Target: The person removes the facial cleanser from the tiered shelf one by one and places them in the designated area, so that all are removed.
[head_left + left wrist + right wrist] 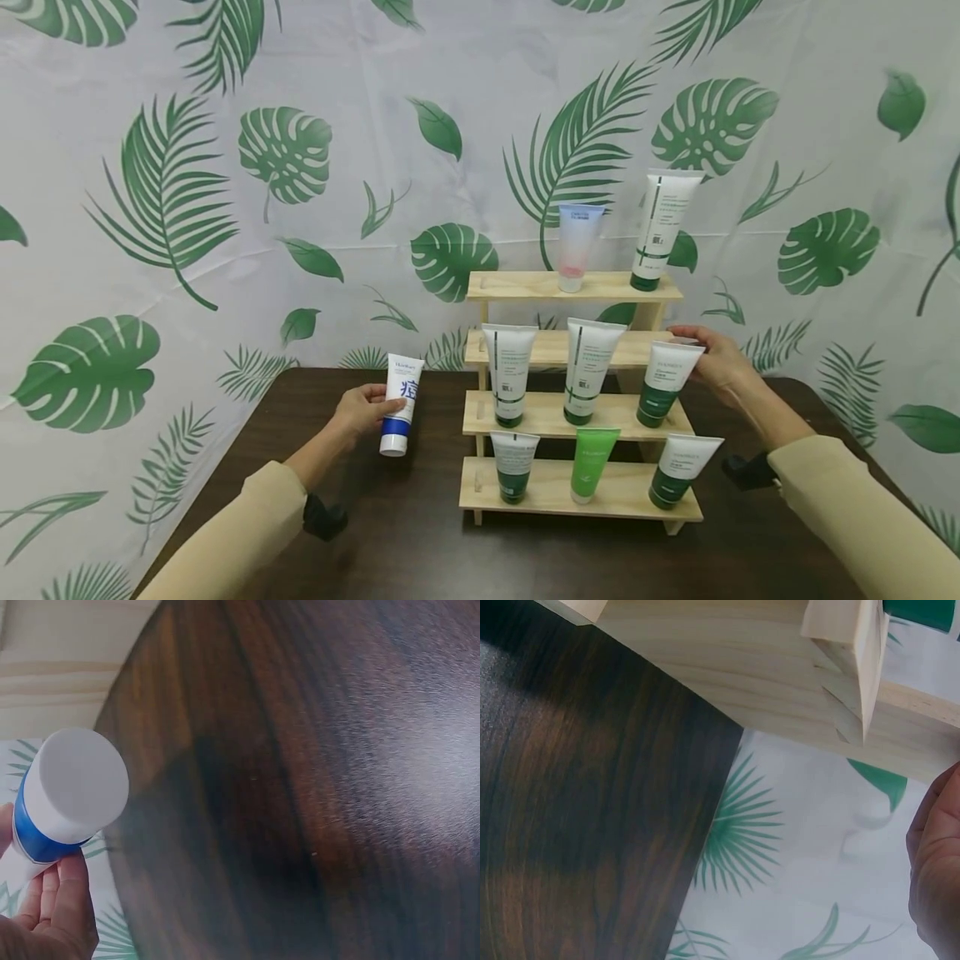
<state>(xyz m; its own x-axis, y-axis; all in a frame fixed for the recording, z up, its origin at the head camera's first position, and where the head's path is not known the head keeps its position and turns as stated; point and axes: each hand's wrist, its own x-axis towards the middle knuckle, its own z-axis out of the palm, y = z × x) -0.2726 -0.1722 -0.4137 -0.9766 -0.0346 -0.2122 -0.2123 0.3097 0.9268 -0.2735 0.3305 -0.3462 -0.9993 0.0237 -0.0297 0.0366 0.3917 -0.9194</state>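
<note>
My left hand (363, 410) grips a white squeeze tube (405, 383) with a blue band and a large blue character, its cap pointing down. The tube is held above the table, left of a tiered wooden stand (555, 498). In the left wrist view, the white cap (84, 784) faces the camera and the fingers (71, 889) lie along the tube. My right hand (716, 360) is at the right end of the second tier from the top, behind a white-and-green tube (669, 383). That tube hides part of it, and its fingertips are out of the right wrist view.
On the top tier stand a pink-and-blue tube (579, 246) and a tall white tube (665, 229). Lower tiers carry more tubes, including a bright green one (594, 462). A dark wooden table (360, 533) bears the stand; a leaf-patterned cloth (345, 167) hangs behind.
</note>
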